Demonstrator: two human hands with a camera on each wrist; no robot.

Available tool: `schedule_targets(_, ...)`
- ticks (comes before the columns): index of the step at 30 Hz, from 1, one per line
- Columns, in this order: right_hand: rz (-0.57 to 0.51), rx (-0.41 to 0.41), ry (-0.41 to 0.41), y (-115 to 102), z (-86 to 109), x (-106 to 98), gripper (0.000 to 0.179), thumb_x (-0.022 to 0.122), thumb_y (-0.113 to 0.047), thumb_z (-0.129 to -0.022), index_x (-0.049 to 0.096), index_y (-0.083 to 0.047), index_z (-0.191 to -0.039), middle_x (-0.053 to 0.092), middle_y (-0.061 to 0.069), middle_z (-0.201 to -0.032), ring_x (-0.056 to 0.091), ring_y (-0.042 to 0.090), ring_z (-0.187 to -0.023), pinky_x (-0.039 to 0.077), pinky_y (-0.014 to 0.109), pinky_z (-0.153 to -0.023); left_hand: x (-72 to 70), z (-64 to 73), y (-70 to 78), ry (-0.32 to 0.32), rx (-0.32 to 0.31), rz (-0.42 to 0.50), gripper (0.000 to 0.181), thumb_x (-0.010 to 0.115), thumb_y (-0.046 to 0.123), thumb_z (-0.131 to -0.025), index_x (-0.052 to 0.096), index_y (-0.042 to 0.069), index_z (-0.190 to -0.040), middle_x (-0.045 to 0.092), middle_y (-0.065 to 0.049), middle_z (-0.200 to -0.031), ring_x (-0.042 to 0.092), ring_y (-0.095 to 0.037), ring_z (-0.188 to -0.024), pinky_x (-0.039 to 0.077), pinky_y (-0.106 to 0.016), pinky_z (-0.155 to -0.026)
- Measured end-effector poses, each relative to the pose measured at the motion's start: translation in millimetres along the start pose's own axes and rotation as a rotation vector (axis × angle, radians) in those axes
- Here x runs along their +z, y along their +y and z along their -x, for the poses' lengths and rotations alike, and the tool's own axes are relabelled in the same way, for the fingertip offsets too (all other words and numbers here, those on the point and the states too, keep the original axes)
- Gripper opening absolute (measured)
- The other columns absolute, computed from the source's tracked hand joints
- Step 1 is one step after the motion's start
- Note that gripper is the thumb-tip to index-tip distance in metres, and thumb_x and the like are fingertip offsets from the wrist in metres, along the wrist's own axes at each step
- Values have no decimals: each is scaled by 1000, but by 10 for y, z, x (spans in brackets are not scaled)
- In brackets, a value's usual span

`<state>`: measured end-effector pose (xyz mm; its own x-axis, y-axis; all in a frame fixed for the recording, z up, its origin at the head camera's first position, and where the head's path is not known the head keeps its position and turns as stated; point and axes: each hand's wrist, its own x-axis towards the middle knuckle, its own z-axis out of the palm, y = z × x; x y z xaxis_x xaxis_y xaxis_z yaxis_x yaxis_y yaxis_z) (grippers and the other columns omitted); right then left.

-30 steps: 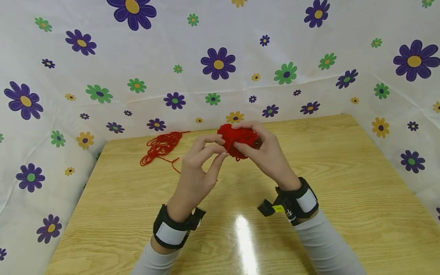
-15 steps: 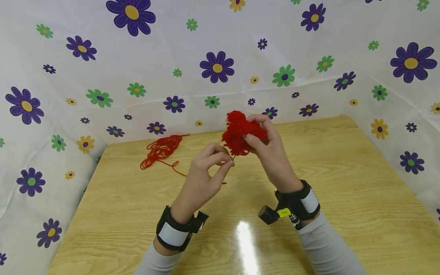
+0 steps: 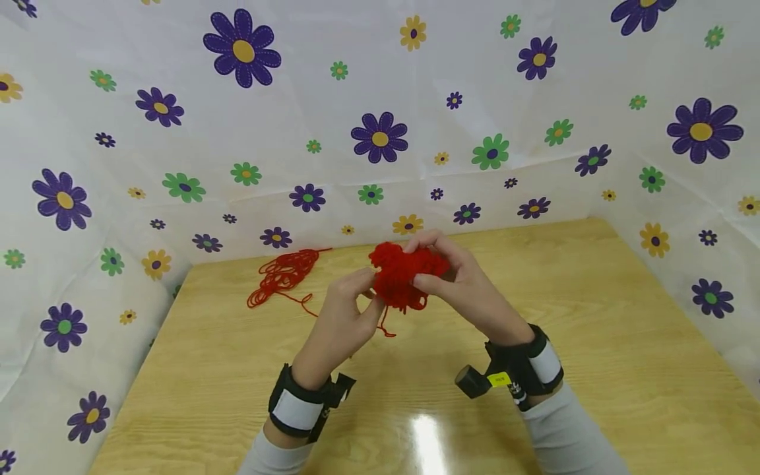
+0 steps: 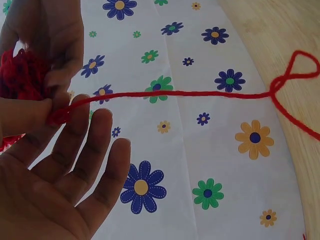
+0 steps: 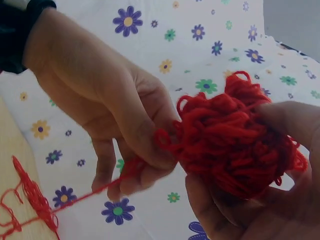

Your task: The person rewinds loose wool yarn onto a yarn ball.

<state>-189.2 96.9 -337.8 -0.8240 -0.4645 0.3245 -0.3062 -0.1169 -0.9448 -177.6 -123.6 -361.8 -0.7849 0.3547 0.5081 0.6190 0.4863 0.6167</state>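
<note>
A bunched ball of red yarn (image 3: pixel 404 276) is held up over the table in my right hand (image 3: pixel 469 290), thumb on its near side and fingers at the back. My left hand (image 3: pixel 344 320) is at the ball's left edge, pinching a red strand (image 4: pixel 175 93) between thumb and forefinger. Its other fingers are spread in the left wrist view. From the pinch the strand runs taut to a small loop (image 4: pixel 300 72) near the table. The right wrist view shows loose loops all over the ball, some sticking out toward the left thumb.
A loose heap of red yarn (image 3: pixel 287 272) lies at the back left of the wooden table (image 3: pixel 564 369), a strand trailing from it toward the hands. White cloth (image 3: pixel 273 152) printed with flowers stands behind the table and along both sides.
The ball was raised and turned in the right hand, then lowered. My left hand, briefly a little below the ball with the strand, is back against its left side. The head view has tilted up.
</note>
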Motion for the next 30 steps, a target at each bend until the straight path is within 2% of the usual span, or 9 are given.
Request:
schedule_targets(6,20,-13,-97,5,22,-22,35,64,-1,-97,57,-8,-130,61,12,-131,64,34,-110,59,42,-87,-28,5,-24,6,10,27,31,66,-8,-91,70,4,-120,76,-7,-107,71,-18,-93,60,-36,-80)
schedule_targets(11,26,11,-174,11,30,-53,34,69,-1,-94,61,-7,-127,60,13,-132,62,34,-114,58,43,-92,-69,15,-2,3,19,42,23,66,-11,-90,68,5,-107,75,-6,-100,71,-17,-88,60,-36,-81)
schedule_targets(18,41,6,-297,16,41,-98,39,73,0,-91,61,-10,-127,61,11,-133,62,34,-119,57,48,-94,-100,33,15,9,11,17,25,68,-15,-85,65,7,-96,72,-4,-90,66,-14,-80,60,-35,-79)
schedule_targets(24,83,9,-290,37,22,-66,39,81,-4,-87,64,-14,-122,63,7,-130,62,33,-118,58,46,-91,-101,37,14,23,28,20,23,68,-15,-86,63,7,-94,70,-4,-87,66,-14,-78,60,-34,-76)
schedule_targets(30,199,13,-243,40,11,-14,33,80,-6,-88,63,-15,-116,64,7,-126,63,30,-112,59,42,-88,-126,39,13,22,33,27,18,66,-10,-92,62,7,-92,68,-2,-85,64,-12,-76,59,-32,-73)
